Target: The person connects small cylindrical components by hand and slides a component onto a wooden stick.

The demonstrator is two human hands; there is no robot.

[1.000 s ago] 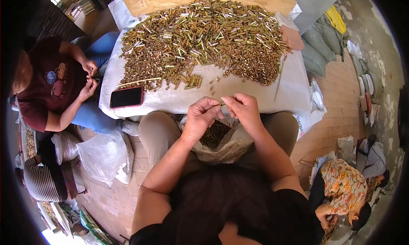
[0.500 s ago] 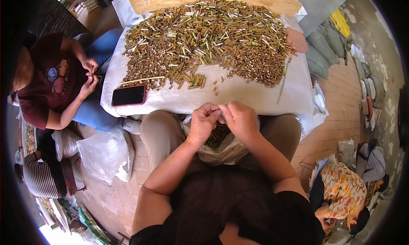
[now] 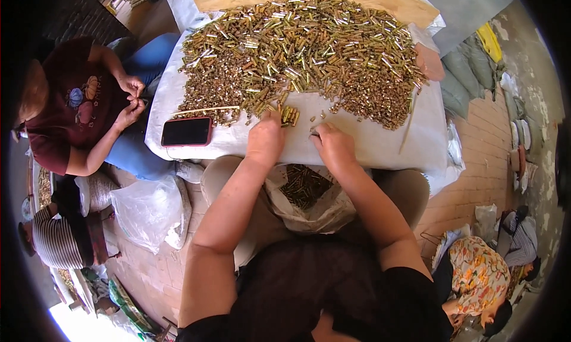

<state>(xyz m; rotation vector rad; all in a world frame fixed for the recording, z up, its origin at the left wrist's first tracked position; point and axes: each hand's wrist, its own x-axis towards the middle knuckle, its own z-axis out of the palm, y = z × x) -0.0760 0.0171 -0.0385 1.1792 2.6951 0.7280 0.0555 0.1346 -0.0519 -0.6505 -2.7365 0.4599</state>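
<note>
My left hand (image 3: 266, 138) reaches to the near edge of a pile of slim brass tubes (image 3: 289, 116). Its fingers are curled down beside the tubes, and what they pinch, if anything, is hidden. To its right, my right hand (image 3: 334, 145) is low over the table's near part with thumb and forefinger drawn together; a tiny dark bit may be at their tips. Just beyond it lie a few small loose brass pieces (image 3: 323, 114). In my lap, between my knees, an open whitish bag (image 3: 318, 222) holds many dark brass-coloured tubes (image 3: 302, 186).
Short brass pieces (image 3: 380, 107) are heaped along the pile's near side on the white-covered table (image 3: 375, 148). A phone (image 3: 187, 132) and a thin stick (image 3: 208, 110) lie at left. A co-worker (image 3: 77, 104) sits left; others sit behind. Plastic bags (image 3: 146, 211) stand on the brick floor.
My hands were together above the lap bag; they have parted and moved forward over the table, the left to the tubes. The bag's contents now show. The view has shifted slightly.
</note>
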